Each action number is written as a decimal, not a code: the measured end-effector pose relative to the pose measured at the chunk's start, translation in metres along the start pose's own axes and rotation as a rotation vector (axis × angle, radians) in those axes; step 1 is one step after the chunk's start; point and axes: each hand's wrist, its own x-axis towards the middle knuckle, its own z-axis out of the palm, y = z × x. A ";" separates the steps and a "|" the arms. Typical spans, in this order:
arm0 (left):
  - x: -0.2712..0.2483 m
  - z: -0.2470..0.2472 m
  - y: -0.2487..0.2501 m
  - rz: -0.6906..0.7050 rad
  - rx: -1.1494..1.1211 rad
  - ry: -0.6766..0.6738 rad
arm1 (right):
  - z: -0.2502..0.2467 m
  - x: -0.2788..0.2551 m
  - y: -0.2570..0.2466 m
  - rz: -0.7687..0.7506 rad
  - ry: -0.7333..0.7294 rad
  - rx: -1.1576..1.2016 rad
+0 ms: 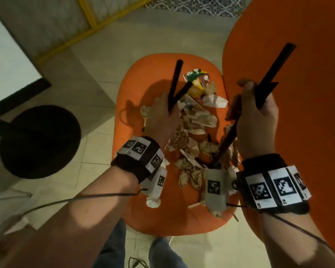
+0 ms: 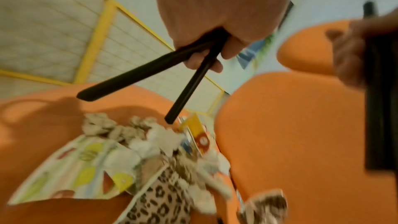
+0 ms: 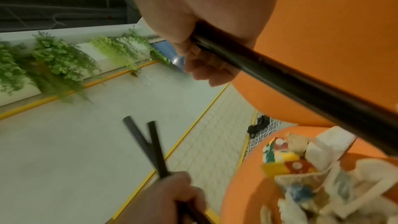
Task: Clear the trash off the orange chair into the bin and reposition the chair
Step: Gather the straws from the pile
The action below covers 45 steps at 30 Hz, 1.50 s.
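Observation:
Crumpled paper, printed wrappers and a yellow carton make a trash pile [image 1: 193,128] on the seat of the orange chair [image 1: 135,84]. My left hand [image 1: 162,117] grips a pair of black sticks [image 1: 175,82] that spread in a V above the pile's far side. In the left wrist view the left hand's black sticks [image 2: 185,94] end just over the yellow carton [image 2: 193,125]. My right hand [image 1: 255,117] grips longer black sticks [image 1: 275,68] next to the backrest [image 1: 298,93]. Their lower end reaches into the pile's near right part. The right hand's fingers [image 3: 204,72] curl round the long black sticks [image 3: 301,88].
A round black bin [image 1: 39,142] stands on the tiled floor left of the chair, beside a dark table leg [image 1: 17,101]. A yellow-framed panel [image 1: 70,35] runs along the far side. A patterned rug [image 1: 191,4] lies beyond the chair. Cables trail from both wrists.

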 end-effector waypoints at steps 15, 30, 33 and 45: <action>-0.283 -0.275 -0.228 -0.680 -0.417 0.448 | 0.275 -0.286 0.031 0.445 -0.818 -0.020; -0.501 -0.500 -0.478 -0.823 -0.469 0.998 | 0.523 -0.617 0.110 0.175 -1.290 -0.631; -0.512 -0.513 -0.514 -0.827 -0.478 1.046 | 0.557 -0.643 0.137 0.025 -1.396 -0.734; -0.524 -0.480 -0.605 -0.806 -0.011 0.380 | 0.605 -0.687 0.199 -0.394 -1.844 -1.288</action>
